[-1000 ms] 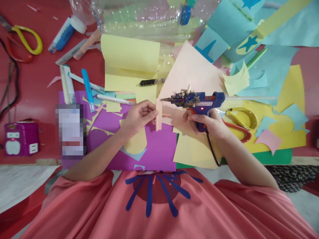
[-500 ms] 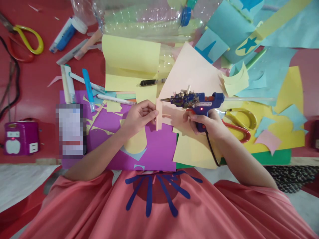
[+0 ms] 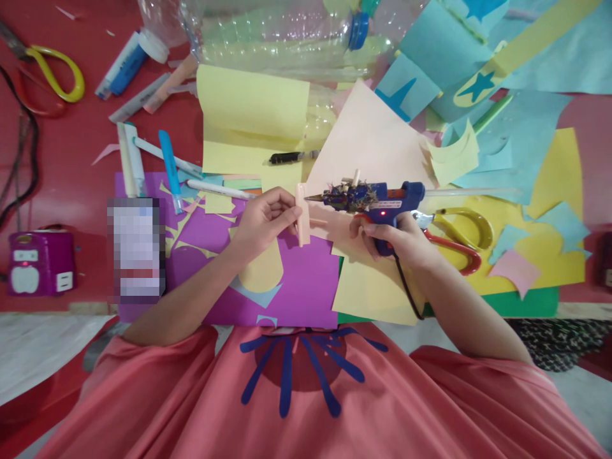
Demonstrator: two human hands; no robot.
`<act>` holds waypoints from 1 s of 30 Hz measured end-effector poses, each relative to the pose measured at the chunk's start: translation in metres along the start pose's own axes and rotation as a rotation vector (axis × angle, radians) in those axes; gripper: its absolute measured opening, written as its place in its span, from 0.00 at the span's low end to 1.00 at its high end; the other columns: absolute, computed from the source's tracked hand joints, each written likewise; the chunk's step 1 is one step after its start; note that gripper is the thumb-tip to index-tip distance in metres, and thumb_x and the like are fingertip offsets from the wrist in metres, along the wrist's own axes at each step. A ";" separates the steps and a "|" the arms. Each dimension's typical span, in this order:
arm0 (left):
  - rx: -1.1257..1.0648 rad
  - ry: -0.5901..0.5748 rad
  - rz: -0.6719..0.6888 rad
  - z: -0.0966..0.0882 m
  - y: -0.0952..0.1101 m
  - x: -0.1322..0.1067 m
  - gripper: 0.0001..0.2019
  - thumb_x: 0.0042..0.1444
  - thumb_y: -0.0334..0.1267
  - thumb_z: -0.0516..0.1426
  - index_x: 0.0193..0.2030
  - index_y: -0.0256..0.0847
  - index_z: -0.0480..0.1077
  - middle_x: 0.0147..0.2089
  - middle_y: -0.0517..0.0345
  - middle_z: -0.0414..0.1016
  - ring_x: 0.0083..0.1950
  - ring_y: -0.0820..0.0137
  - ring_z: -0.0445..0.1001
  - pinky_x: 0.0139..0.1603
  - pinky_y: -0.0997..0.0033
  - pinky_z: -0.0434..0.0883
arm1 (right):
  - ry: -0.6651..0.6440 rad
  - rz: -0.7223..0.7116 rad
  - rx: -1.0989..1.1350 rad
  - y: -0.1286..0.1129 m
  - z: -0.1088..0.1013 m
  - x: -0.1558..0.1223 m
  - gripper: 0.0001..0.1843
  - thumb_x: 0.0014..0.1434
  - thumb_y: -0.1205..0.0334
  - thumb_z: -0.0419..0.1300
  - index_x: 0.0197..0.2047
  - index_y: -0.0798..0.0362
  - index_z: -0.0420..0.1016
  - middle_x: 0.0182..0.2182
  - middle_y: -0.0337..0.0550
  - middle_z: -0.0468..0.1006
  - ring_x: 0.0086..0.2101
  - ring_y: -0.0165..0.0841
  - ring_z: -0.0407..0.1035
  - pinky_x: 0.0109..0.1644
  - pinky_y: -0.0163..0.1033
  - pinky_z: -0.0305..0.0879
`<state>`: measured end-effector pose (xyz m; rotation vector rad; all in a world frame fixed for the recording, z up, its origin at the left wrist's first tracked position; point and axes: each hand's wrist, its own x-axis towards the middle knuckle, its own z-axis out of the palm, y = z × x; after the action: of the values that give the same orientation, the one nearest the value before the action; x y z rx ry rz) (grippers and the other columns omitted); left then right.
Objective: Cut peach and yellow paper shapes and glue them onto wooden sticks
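Note:
My left hand (image 3: 272,220) pinches a narrow folded strip of pale pink paper (image 3: 303,223) between thumb and fingers, holding it upright. In my right hand (image 3: 389,236) is a blue hot glue gun (image 3: 382,197), its fingers wrapped round the grip. The metal nozzle points left and is right beside the strip's upper part; whether it touches I cannot tell. Dried glue and scraps crust the front of the gun. A small light glows red on its side, and a clear glue stick (image 3: 473,192) sticks out of the back.
Under my hands lie purple paper (image 3: 310,287) and cream paper (image 3: 373,293). Yellow-and-red scissors (image 3: 461,229) lie right of the gun. A black pen (image 3: 287,157), several markers (image 3: 169,166) and a phone (image 3: 136,248) are left. A clear plastic bottle (image 3: 272,38) lies at the back. The gun's cord (image 3: 406,287) hangs down.
The pink strip has turned slightly and shifted up a little in my left hand. The glue gun has moved slightly left and its nozzle sits a bit lower along the strip.

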<state>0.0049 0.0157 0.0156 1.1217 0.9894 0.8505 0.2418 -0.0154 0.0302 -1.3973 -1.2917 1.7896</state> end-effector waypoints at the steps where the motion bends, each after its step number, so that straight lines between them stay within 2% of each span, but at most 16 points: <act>1: -0.006 0.005 0.007 0.000 0.000 0.000 0.14 0.49 0.42 0.66 0.27 0.39 0.66 0.22 0.66 0.70 0.21 0.78 0.71 0.23 0.79 0.72 | 0.009 0.006 -0.006 0.000 0.000 0.000 0.10 0.52 0.55 0.59 0.25 0.51 0.70 0.10 0.34 0.67 0.12 0.25 0.55 0.18 0.35 0.53; 8: 0.016 0.052 0.018 -0.003 0.001 0.001 0.14 0.48 0.42 0.67 0.27 0.40 0.66 0.21 0.66 0.71 0.20 0.78 0.71 0.22 0.79 0.71 | -0.013 0.004 -0.037 0.002 0.000 0.000 0.13 0.51 0.54 0.59 0.21 0.50 0.66 0.11 0.37 0.69 0.14 0.27 0.58 0.20 0.35 0.55; 12: 0.044 0.081 0.014 -0.004 0.003 0.001 0.15 0.47 0.44 0.67 0.28 0.40 0.66 0.21 0.65 0.71 0.20 0.77 0.71 0.21 0.79 0.70 | -0.053 0.009 -0.064 0.006 -0.002 0.000 0.13 0.53 0.53 0.59 0.23 0.51 0.68 0.10 0.36 0.69 0.14 0.27 0.58 0.22 0.36 0.57; 18: 0.029 0.105 0.046 -0.006 0.004 0.002 0.14 0.47 0.42 0.67 0.27 0.40 0.65 0.21 0.66 0.70 0.19 0.77 0.71 0.21 0.78 0.70 | -0.104 0.007 -0.074 0.005 -0.003 0.000 0.12 0.55 0.53 0.59 0.25 0.51 0.68 0.12 0.36 0.70 0.16 0.28 0.61 0.25 0.37 0.60; 24: 0.044 0.145 0.058 -0.006 0.006 0.002 0.14 0.47 0.43 0.67 0.27 0.41 0.66 0.22 0.66 0.71 0.19 0.77 0.71 0.22 0.78 0.70 | -0.105 0.003 -0.049 0.001 0.000 -0.001 0.09 0.54 0.55 0.60 0.29 0.51 0.70 0.12 0.33 0.69 0.14 0.27 0.60 0.22 0.36 0.60; 30: 0.064 0.187 0.070 -0.008 0.006 0.004 0.16 0.47 0.46 0.67 0.27 0.41 0.66 0.22 0.66 0.71 0.19 0.78 0.71 0.22 0.79 0.71 | -0.099 0.042 -0.007 -0.001 0.002 -0.002 0.10 0.53 0.54 0.62 0.30 0.51 0.69 0.13 0.31 0.68 0.13 0.25 0.59 0.19 0.35 0.60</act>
<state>-0.0021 0.0231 0.0191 1.1516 1.1435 1.0006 0.2405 -0.0170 0.0321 -1.3644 -1.3284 1.9056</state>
